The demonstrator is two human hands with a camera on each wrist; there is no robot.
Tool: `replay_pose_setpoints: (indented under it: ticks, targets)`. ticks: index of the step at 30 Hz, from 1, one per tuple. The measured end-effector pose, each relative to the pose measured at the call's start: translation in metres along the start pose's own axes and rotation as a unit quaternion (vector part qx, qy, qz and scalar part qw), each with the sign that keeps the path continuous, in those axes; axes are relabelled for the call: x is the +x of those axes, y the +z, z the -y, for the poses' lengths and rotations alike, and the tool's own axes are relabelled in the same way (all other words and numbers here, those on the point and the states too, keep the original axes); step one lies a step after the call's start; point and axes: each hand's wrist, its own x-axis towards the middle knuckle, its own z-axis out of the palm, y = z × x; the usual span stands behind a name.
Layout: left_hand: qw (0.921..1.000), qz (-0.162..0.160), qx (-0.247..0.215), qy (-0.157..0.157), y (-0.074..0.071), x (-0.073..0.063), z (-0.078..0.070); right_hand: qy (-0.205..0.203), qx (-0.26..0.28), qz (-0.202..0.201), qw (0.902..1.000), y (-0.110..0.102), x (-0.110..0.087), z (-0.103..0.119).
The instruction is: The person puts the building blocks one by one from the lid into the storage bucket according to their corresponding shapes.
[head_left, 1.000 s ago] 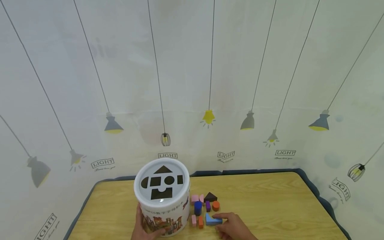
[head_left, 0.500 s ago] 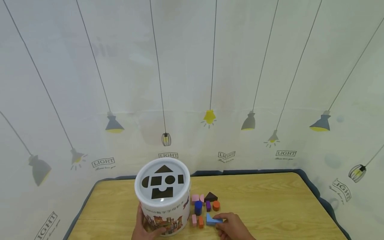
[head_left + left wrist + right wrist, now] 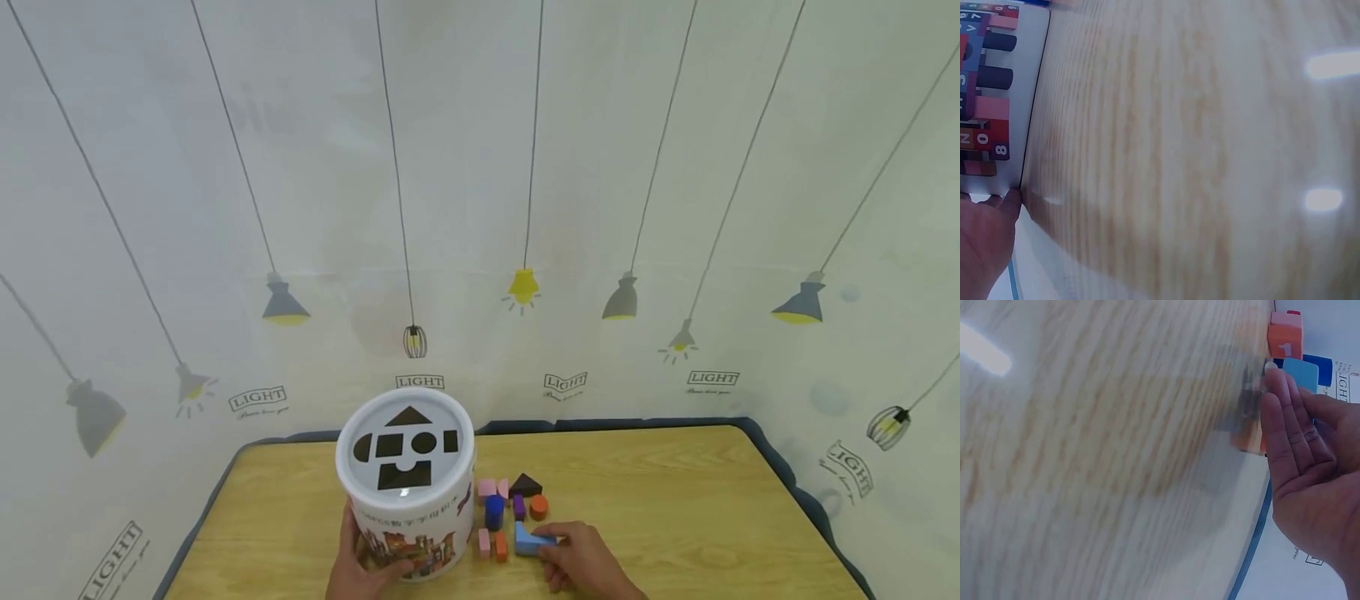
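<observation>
A white bucket [image 3: 468, 492] with a printed side stands on the table; its lid [image 3: 408, 450] has several shaped holes. My left hand [image 3: 362, 557] grips the bucket low at its front left, the thumb across the front. In the left wrist view, that hand [image 3: 988, 240] lies against the printed wall. To the bucket's right, my right hand [image 3: 588, 560] pinches a light blue block [image 3: 531, 542] by its right end. In the right wrist view, the same hand [image 3: 1304, 456] has fingers extended beside the light blue block [image 3: 1300, 374].
Beside the bucket on the wooden table [image 3: 660, 483] lie a pink block [image 3: 484, 543], an orange block [image 3: 501, 547], a dark blue cylinder [image 3: 494, 512], a purple block [image 3: 519, 507], an orange cylinder [image 3: 538, 507], a dark triangle [image 3: 527, 486] and pink blocks [image 3: 487, 490]. A patterned curtain [image 3: 480, 208] hangs behind.
The head view has tilted slightly. My right thumb and fingers have shifted a little on the light blue block, which stays almost in place. The left hand and the bucket have not visibly moved.
</observation>
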Motion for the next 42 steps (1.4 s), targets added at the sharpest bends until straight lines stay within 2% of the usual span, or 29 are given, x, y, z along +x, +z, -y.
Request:
replay_pose_setpoints:
  ticks: [11,15,22,28,34,42]
  targets:
    - [0.9999,0.011,0.000,0.008,-0.001,0.001,0.004,-0.029,-0.035,-0.019,0.9988,-0.007,-0.005,0.010]
    - [0.9998,0.014,-0.003,0.010,-0.003,0.004,0.004,-0.038,-0.037,-0.013,0.9985,-0.010,-0.005,0.014]
    - [0.9999,0.008,0.010,0.002,-0.002,0.004,0.003,-0.021,-0.057,-0.014,0.9980,-0.013,-0.006,0.027]
    - [0.9997,0.004,0.021,0.011,-0.002,0.005,0.003,-0.042,-0.065,-0.009,0.9970,-0.015,-0.011,0.039]
    - [0.9997,0.007,0.023,0.006,-0.001,0.004,0.002,-0.041,-0.061,0.004,0.9973,-0.019,-0.015,0.051]
    - [0.9998,0.011,0.009,0.011,-0.003,0.003,0.004,-0.093,-0.084,0.002,0.9921,-0.026,-0.014,0.057]
